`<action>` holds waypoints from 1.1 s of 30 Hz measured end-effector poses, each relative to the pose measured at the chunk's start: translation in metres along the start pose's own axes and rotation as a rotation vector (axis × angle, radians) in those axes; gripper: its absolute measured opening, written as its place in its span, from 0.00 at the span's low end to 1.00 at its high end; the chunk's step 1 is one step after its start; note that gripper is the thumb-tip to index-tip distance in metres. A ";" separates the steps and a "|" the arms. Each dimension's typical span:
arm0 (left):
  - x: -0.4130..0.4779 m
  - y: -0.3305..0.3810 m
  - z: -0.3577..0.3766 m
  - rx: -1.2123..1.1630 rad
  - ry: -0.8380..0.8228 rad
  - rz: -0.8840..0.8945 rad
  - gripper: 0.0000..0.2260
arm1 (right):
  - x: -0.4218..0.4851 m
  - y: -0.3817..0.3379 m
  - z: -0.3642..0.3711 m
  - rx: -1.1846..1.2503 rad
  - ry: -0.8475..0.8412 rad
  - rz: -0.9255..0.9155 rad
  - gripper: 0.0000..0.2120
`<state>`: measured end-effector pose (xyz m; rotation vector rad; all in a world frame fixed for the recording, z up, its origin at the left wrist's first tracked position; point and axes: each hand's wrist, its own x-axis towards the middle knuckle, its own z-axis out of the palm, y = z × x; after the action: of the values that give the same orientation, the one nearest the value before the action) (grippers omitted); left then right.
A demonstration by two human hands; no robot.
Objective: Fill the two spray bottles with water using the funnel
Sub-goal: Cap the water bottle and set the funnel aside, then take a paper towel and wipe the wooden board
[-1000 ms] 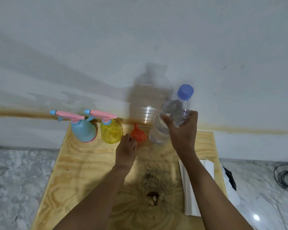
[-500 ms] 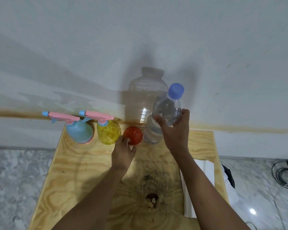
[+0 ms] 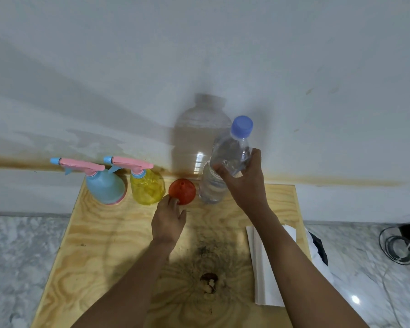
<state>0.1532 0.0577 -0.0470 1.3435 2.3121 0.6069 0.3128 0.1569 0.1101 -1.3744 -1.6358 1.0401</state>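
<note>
Fingers of right hand (image 3: 244,183) wrap water bottle (image 3: 225,166), capped. Left hand (image 3: 168,220) loose, unclenched, fingertips at red funnel (image 3: 182,191). Risk: nudged funnel rolls toward yellow spray bottle (image 3: 147,189).

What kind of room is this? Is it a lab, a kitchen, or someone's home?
Probably a plain room in a home, not a lab. A bare plywood table stands against a stained white wall on a marble-patterned floor, with loose cables lying at the right. Nothing marks it as a kitchen.

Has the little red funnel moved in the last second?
Yes. The red funnel, earlier spout-up, is now tipped, its mouth facing the camera, beside the yellow spray bottle, with the left hand touching it.
</note>
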 end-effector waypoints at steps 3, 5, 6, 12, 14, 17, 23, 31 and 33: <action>-0.017 0.002 -0.002 0.045 0.018 0.025 0.15 | -0.005 0.003 -0.009 -0.019 -0.088 -0.016 0.33; -0.037 0.007 -0.001 0.103 0.022 0.059 0.17 | -0.016 0.008 -0.019 -0.032 -0.082 -0.012 0.35; -0.049 0.011 0.000 0.110 0.016 0.076 0.18 | -0.024 0.013 -0.026 -0.046 -0.052 -0.002 0.34; -0.129 0.056 0.028 0.042 -0.197 0.119 0.27 | -0.101 0.074 -0.094 -0.233 0.055 0.144 0.12; -0.144 0.070 0.039 0.040 -0.312 0.112 0.28 | -0.127 0.099 -0.112 -0.295 0.075 0.252 0.08; -0.155 0.085 0.051 0.129 -0.423 0.086 0.31 | -0.163 0.130 -0.131 -0.383 0.079 0.395 0.08; -0.158 0.081 0.066 0.251 -0.361 0.119 0.33 | -0.197 0.163 -0.135 -0.544 0.008 0.446 0.23; -0.156 0.080 0.070 0.282 -0.375 0.099 0.35 | -0.198 0.182 -0.121 -0.616 0.014 0.391 0.20; -0.156 0.083 0.068 0.276 -0.385 0.096 0.34 | -0.197 0.185 -0.121 -0.607 0.037 0.360 0.14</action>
<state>0.3208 -0.0313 -0.0390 1.5430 2.0748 0.0421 0.5221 -0.0059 -0.0207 -2.1328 -1.7961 0.7185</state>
